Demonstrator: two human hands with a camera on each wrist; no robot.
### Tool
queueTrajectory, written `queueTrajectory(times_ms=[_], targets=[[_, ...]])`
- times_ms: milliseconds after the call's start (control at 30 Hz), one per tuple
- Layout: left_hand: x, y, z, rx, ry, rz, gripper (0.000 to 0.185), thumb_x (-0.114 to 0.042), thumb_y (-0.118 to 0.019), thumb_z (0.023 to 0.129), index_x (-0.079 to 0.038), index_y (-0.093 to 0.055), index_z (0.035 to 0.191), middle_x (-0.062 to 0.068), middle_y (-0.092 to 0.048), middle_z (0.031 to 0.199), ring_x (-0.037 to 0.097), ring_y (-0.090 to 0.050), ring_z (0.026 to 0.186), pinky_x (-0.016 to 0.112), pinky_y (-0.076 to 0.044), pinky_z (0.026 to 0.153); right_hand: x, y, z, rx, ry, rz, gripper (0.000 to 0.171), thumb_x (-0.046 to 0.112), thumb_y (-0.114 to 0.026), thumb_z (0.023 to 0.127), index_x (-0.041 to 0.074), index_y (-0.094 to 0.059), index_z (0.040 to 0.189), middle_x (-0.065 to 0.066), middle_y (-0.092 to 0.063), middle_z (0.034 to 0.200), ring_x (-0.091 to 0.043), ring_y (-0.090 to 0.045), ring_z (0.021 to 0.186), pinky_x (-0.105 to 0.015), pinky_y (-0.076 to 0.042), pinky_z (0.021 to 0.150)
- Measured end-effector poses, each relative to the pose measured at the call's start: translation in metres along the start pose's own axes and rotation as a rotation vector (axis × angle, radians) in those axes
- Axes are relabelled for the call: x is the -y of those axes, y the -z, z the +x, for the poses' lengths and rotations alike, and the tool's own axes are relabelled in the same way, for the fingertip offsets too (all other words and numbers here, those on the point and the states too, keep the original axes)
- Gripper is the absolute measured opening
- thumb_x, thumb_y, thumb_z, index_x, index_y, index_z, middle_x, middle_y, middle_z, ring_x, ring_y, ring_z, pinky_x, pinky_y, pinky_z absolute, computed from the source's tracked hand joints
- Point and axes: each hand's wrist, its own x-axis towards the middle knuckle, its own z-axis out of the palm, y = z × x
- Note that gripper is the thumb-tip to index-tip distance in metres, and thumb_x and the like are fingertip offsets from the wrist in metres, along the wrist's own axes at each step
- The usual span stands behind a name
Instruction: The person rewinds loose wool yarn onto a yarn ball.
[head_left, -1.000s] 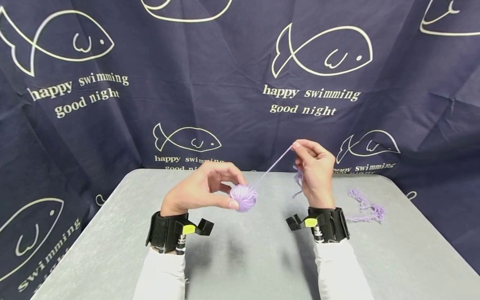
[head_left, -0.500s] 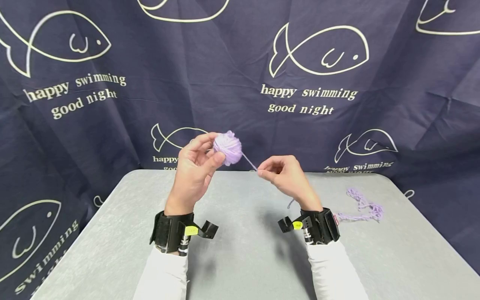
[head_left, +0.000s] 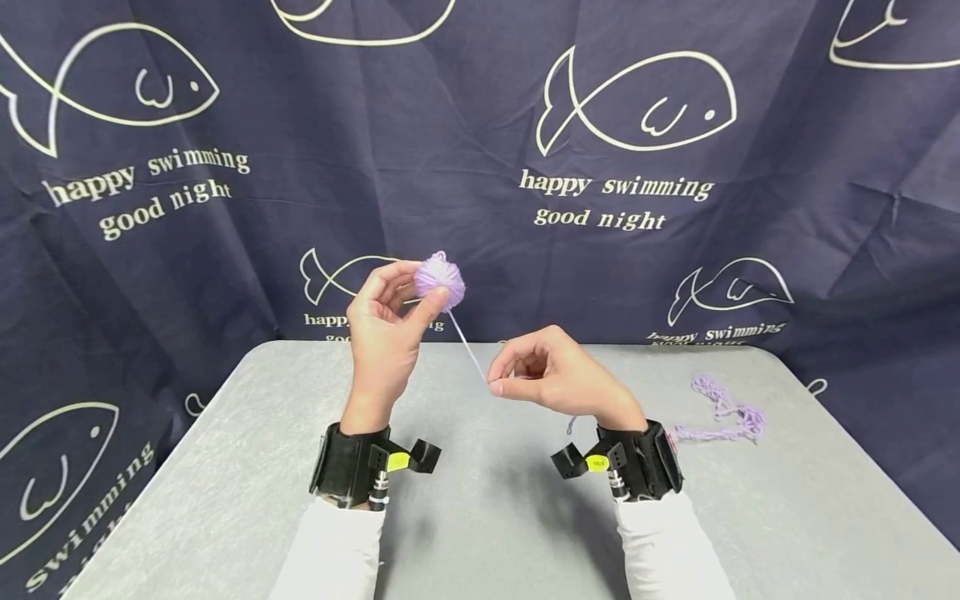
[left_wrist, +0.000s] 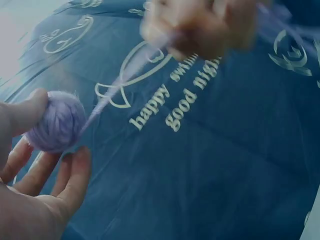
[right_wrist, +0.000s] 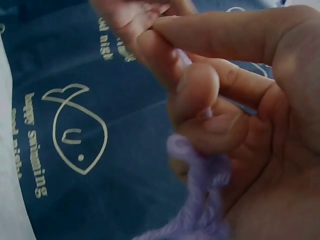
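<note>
My left hand [head_left: 384, 342] holds a small ball of lilac yarn [head_left: 441, 282] up above the table, pinched between thumb and fingers. From the ball a taut strand [head_left: 467, 343] runs down to my right hand [head_left: 558, 373], whose thumb and forefinger pinch it. In the left wrist view the yarn ball [left_wrist: 57, 122] sits against the thumb, and the strand stretches to the blurred right hand [left_wrist: 200, 27]. The right wrist view shows more loose yarn [right_wrist: 200, 185] passing through the palm under curled fingers and hanging below.
A loose tangle of lilac yarn [head_left: 738, 421] lies on the grey table [head_left: 225, 500] to the right of my right wrist. A dark blue cloth [head_left: 465, 167] with fish prints hangs behind the table. Both wrists wear black camera straps [head_left: 348, 467].
The left hand has raised and turned the yarn ball, moving it slightly left. My right hand has come from upper right down and leftward, carrying the strand to below the ball.
</note>
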Motion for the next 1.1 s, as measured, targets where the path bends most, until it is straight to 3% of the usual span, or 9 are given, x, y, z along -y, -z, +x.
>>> queueTrajectory(times_ms=[133,300,467,600,767,900,1000,1100], targets=[[0.003,0.001,-0.001,0.037,-0.028,0.090,0.038,0.016,-0.076,0.081,0.007,-0.064,0.116,0.010,-0.063,0.111,0.020,-0.070,0.090,0.029,-0.061,0.075,0.005,0.001,-0.002,-0.066,0.068,0.073,0.008,0.001,-0.077,0.087,0.008,-0.076,0.092,-0.003,-0.066,0.073,-0.011,-0.049,0.057,-0.023,-0.039,0.049],[0.005,0.005,-0.003,0.157,-0.011,0.266,0.037,0.010,-0.077,0.083,0.005,-0.068,0.118,0.011,-0.062,0.115,0.020,-0.071,0.089,0.028,-0.062,0.072,0.010,0.005,-0.006,-0.228,0.132,0.176,0.008,-0.002,-0.076,0.087,-0.002,-0.073,0.095,-0.005,-0.062,0.069,-0.013,-0.045,0.051,-0.027,-0.034,0.040],[0.005,0.009,-0.004,0.387,0.064,0.433,0.032,0.008,-0.079,0.082,0.000,-0.074,0.113,0.013,-0.067,0.112,0.024,-0.070,0.096,0.032,-0.061,0.079,0.011,0.009,-0.007,-0.429,0.196,0.282,0.007,-0.002,-0.074,0.087,-0.004,-0.072,0.094,-0.005,-0.068,0.074,-0.015,-0.047,0.051,-0.026,-0.036,0.041],[0.005,0.012,-0.004,0.611,0.130,0.473,0.031,0.006,-0.078,0.084,-0.004,-0.076,0.113,0.008,-0.071,0.113,0.024,-0.069,0.099,0.039,-0.059,0.087,0.007,0.013,-0.006,-0.574,0.256,0.478,0.015,-0.010,-0.066,0.089,0.003,-0.074,0.092,-0.006,-0.072,0.078,-0.012,-0.049,0.051,-0.020,-0.036,0.043],[0.002,0.014,-0.005,0.811,0.227,0.392,0.033,0.000,-0.077,0.087,-0.010,-0.075,0.118,0.001,-0.072,0.112,0.020,-0.069,0.097,0.036,-0.058,0.082,0.001,0.020,-0.004,-0.727,0.297,0.722,0.020,-0.013,-0.062,0.092,0.003,-0.074,0.092,-0.008,-0.073,0.080,-0.010,-0.050,0.052,-0.017,-0.033,0.043],[-0.001,0.015,-0.007,0.940,0.287,0.237,0.034,0.002,-0.077,0.086,-0.004,-0.073,0.119,0.005,-0.071,0.111,0.023,-0.070,0.092,0.038,-0.061,0.077,-0.004,0.024,-0.003,-0.833,0.282,0.828,0.015,-0.012,-0.064,0.092,0.000,-0.074,0.091,-0.010,-0.072,0.078,-0.009,-0.052,0.051,-0.015,-0.034,0.043],[-0.003,0.014,-0.009,0.992,0.331,0.089,0.037,0.007,-0.077,0.083,0.004,-0.069,0.119,0.010,-0.070,0.112,0.028,-0.070,0.093,0.043,-0.062,0.076,-0.008,0.025,-0.001,-0.902,0.236,0.818,0.017,-0.013,-0.065,0.092,0.000,-0.075,0.090,-0.009,-0.072,0.077,-0.008,-0.052,0.049,-0.014,-0.035,0.042],[-0.006,0.014,-0.010,0.988,0.378,-0.035,0.041,0.012,-0.079,0.079,0.012,-0.065,0.118,0.012,-0.069,0.112,0.029,-0.070,0.096,0.044,-0.062,0.076,-0.013,0.024,0.002,-0.950,0.150,0.672,0.019,-0.011,-0.067,0.090,0.005,-0.076,0.087,-0.005,-0.072,0.074,-0.007,-0.053,0.049,-0.015,-0.037,0.042]])
